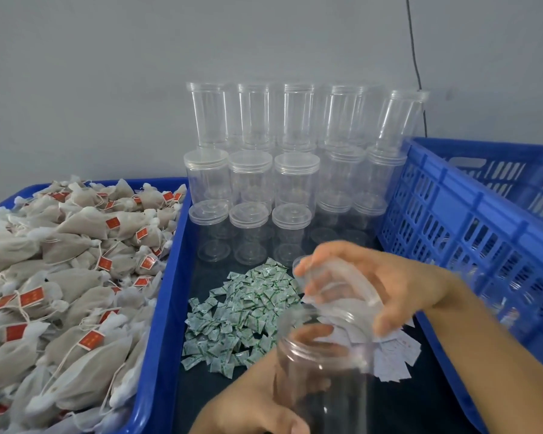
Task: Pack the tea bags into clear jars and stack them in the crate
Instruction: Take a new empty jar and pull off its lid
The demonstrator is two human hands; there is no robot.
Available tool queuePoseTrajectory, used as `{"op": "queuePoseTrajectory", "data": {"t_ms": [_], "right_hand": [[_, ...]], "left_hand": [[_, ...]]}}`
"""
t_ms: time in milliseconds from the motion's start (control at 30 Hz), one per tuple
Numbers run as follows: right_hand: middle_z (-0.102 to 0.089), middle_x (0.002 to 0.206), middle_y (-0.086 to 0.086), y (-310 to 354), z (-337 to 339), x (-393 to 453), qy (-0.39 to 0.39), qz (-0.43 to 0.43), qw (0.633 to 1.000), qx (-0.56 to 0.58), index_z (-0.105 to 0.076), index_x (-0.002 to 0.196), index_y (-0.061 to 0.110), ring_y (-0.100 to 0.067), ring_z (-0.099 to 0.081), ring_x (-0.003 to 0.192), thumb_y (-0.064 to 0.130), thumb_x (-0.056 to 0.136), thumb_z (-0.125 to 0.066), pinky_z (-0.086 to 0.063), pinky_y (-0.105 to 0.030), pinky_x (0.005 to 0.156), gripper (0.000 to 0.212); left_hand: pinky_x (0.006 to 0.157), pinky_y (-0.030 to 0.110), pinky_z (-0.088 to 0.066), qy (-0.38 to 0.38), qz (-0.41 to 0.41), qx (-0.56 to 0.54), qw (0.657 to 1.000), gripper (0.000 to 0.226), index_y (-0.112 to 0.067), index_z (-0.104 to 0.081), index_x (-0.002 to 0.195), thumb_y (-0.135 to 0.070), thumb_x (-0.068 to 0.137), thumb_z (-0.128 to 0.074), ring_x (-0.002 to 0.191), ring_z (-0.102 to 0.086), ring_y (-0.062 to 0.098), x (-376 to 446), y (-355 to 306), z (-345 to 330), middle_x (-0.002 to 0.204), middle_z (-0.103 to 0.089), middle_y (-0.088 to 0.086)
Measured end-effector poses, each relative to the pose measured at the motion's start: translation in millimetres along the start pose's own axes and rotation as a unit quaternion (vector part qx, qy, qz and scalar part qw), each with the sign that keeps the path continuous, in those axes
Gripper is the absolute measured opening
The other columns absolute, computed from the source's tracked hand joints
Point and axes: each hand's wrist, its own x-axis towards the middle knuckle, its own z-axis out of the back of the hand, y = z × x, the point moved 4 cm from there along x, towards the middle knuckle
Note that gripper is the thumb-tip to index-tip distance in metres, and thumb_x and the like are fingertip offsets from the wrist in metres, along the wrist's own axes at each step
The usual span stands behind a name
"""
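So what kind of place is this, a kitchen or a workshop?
Most likely a small packing workshop, not a kitchen. A blue tub holds a heap of tagged tea bags, dozens of identical clear jars stand stacked by the wall, and a blue crate waits on the right.

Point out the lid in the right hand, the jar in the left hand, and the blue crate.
lid [342, 286], head view, on its clear top face.
jar [323, 380], head view, on its clear wall.
blue crate [445, 214], head view, on its slotted side wall.

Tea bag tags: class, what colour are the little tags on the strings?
Red-orange, on the tea bag tags in the blue tray, clearest in the head view.
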Motion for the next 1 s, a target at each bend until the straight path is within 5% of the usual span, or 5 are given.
{"op": "queuePoseTrajectory", "data": {"t_ms": [200,367,500,767,1000], "right_hand": [[-0.06,0.116,-0.01,-15.5,82.0,-13.7,-0.365,0.118,0.905,0.183,-0.048,0.111,0.018,-0.021,-0.067,0.111,0.012,0.074,-0.081,-0.054,-0.038,0.097,0.05],[-0.056,0.109,0.001,-75.5,127.4,-25.5,-0.659,-0.085,0.747,0.023,-0.046,0.102,0.022,-0.014,-0.058,0.101,0.037,0.082,-0.078,-0.048,-0.03,0.083,0.04],[-0.052,0.108,0.001,-116.6,139.8,-28.1,-0.66,-0.247,0.705,-0.083,-0.046,0.106,0.019,-0.017,-0.051,0.09,0.052,0.068,-0.084,-0.04,-0.032,0.071,0.063],[-0.06,0.105,-0.005,-151.0,155.0,-23.6,-0.516,-0.464,0.669,-0.266,-0.055,0.102,0.015,-0.03,-0.052,0.114,0.055,0.072,-0.078,-0.026,-0.047,0.104,0.055],[-0.057,0.085,-0.012,-142.6,146.3,-31.7,-0.472,-0.451,0.725,-0.22,-0.053,0.074,0.01,-0.031,-0.056,0.091,0.028,0.077,-0.077,-0.04,-0.043,0.082,0.029]], "left_hand": [[0.105,0.035,-0.044,-0.263,0.018,-0.051,0.963,0.117,-0.023,-0.033,0.14,-0.03,0.042,-0.096,0.124,-0.055,0.02,-10.2,7.8,25.5,0.133,-0.059,-0.001],[0.083,0.018,-0.052,-0.351,0.027,-0.011,0.936,0.109,-0.036,-0.038,0.131,-0.022,0.04,-0.095,0.111,-0.063,0.007,-13.8,16.5,33.8,0.12,-0.065,-0.017],[0.081,0.011,-0.049,-0.404,0.023,0.038,0.913,0.115,-0.042,-0.037,0.134,-0.023,0.038,-0.099,0.115,-0.057,-0.003,-20.1,26.5,36.0,0.125,-0.059,-0.023],[0.101,0.023,-0.045,-0.455,0.037,0.146,0.878,0.125,-0.052,-0.029,0.135,-0.05,0.028,-0.095,0.121,-0.047,-0.009,-20.7,21.1,35.9,0.131,-0.046,-0.028],[0.085,0.01,-0.047,-0.471,0.031,0.157,0.868,0.115,-0.051,-0.035,0.126,-0.053,0.026,-0.092,0.114,-0.049,-0.012,-17.8,15.4,30.8,0.117,-0.046,-0.037]]}}
